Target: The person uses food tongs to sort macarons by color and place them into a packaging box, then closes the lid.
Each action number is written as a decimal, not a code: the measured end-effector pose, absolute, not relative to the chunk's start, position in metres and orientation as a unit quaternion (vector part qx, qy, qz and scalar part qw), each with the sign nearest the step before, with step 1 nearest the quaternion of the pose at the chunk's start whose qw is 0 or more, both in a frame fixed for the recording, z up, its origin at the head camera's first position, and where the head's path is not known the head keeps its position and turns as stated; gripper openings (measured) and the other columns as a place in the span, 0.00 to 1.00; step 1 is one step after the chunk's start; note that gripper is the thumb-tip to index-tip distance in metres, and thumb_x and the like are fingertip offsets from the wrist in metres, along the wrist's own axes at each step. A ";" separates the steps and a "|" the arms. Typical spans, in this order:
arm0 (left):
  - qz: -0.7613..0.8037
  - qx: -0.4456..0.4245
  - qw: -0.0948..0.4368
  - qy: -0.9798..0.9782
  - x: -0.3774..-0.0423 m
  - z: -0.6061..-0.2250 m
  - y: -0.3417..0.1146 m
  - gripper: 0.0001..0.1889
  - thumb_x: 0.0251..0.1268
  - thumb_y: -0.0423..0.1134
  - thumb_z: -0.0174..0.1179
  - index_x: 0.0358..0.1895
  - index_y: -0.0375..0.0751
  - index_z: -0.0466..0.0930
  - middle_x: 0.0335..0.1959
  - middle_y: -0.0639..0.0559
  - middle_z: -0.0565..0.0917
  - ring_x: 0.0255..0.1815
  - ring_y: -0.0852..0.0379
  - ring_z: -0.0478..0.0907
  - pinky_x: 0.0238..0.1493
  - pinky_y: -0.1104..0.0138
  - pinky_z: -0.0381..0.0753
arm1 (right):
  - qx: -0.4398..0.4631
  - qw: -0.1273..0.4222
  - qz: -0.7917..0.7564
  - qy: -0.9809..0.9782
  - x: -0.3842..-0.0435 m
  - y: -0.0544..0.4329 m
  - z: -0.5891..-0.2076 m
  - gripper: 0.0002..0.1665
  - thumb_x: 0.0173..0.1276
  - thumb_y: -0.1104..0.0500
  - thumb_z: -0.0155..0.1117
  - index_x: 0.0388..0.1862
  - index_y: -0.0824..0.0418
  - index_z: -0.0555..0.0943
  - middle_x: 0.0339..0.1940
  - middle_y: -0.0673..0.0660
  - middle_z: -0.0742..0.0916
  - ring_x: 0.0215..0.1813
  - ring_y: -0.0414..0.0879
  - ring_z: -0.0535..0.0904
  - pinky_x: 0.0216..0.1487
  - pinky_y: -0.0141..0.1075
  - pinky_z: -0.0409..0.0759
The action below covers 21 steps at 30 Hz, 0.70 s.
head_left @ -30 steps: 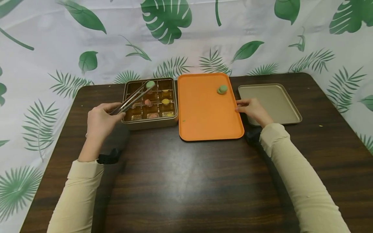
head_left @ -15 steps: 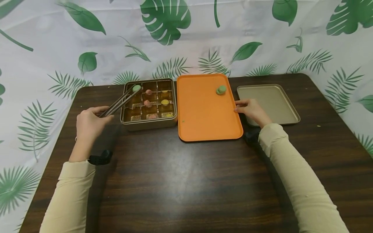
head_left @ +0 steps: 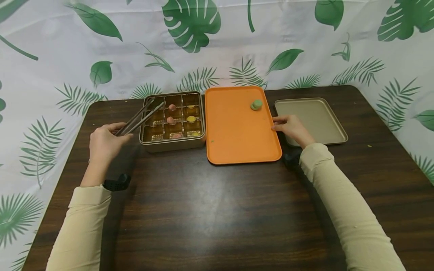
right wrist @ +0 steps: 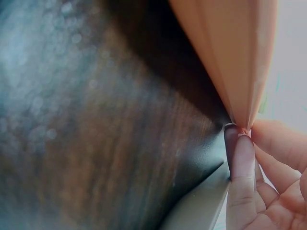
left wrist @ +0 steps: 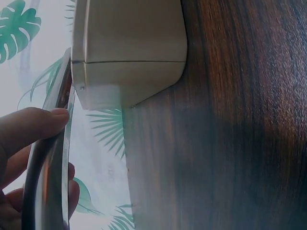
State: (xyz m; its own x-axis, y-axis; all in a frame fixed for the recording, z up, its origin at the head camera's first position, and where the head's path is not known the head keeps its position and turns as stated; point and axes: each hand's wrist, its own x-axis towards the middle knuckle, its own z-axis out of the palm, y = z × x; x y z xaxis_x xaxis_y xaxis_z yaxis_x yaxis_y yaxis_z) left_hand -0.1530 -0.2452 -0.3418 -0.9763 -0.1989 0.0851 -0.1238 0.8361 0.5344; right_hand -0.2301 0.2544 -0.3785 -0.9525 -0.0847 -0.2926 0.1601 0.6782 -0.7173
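Observation:
My left hand (head_left: 106,142) holds metal tongs (head_left: 140,119), whose arms stand spread over the back-left compartment of a gold divided box (head_left: 173,145). No piece shows between the tips. In the left wrist view, thumb and fingers grip the tongs (left wrist: 50,158) beside the box wall (left wrist: 134,38). Pink macaron-like pieces (head_left: 171,120) and a yellow one (head_left: 191,119) sit in other compartments. My right hand (head_left: 294,128) pinches the right edge of an orange tray (head_left: 237,139); the right wrist view shows the fingertips on its rim (right wrist: 235,96). Green macarons (head_left: 256,104) lean together near the tray's back-right corner.
A shallow gold tray (head_left: 315,116) lies to the right of the orange tray, partly behind my right hand. The box stands close against the orange tray's left side. All are on a dark wooden table (head_left: 210,210), with a leaf-print cloth (head_left: 135,49) hanging behind.
The tongs moved left across the box with a green macaron to the back-left compartment. Their arms have since spread, and the macaron is out of sight. My right hand stays on the tray.

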 end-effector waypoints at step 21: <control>-0.331 0.007 0.047 -0.943 -0.174 -0.320 -0.180 0.24 0.58 0.39 0.65 0.60 0.39 0.78 0.47 0.34 0.84 0.18 0.58 0.72 0.20 0.70 0.69 | 0.022 0.160 -0.403 0.901 -0.229 0.255 -0.377 0.29 0.69 0.62 0.59 0.67 0.71 0.69 0.58 0.73 0.77 0.59 0.62 0.74 0.66 0.51 0.70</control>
